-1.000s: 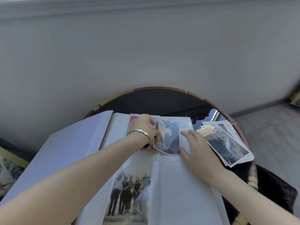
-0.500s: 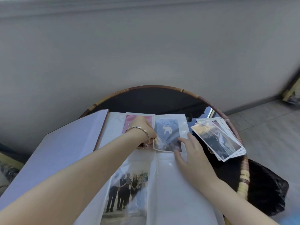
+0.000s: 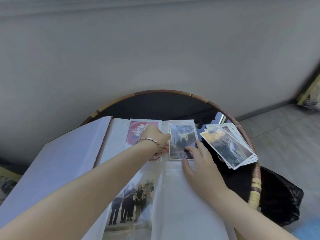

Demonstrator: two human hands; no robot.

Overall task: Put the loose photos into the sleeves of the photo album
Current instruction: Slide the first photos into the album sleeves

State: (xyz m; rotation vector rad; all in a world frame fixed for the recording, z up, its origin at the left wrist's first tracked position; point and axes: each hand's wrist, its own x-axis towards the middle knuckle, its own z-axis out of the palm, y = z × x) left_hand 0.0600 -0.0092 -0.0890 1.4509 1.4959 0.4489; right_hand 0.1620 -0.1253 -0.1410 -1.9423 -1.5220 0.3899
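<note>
Grey wall backs a round, rattan-rimmed worktop carrying an open photo album. Right hand lies flat with fingers spread, fingertips pressing the lower corner of a photo at the top of the right page. Left hand, wearing a bracelet, has its thumb at that photo's left edge; whether it grips cannot be told. On the left page sit a red photo and a group photo. Just right of the album lies a stack of loose photos.
</note>
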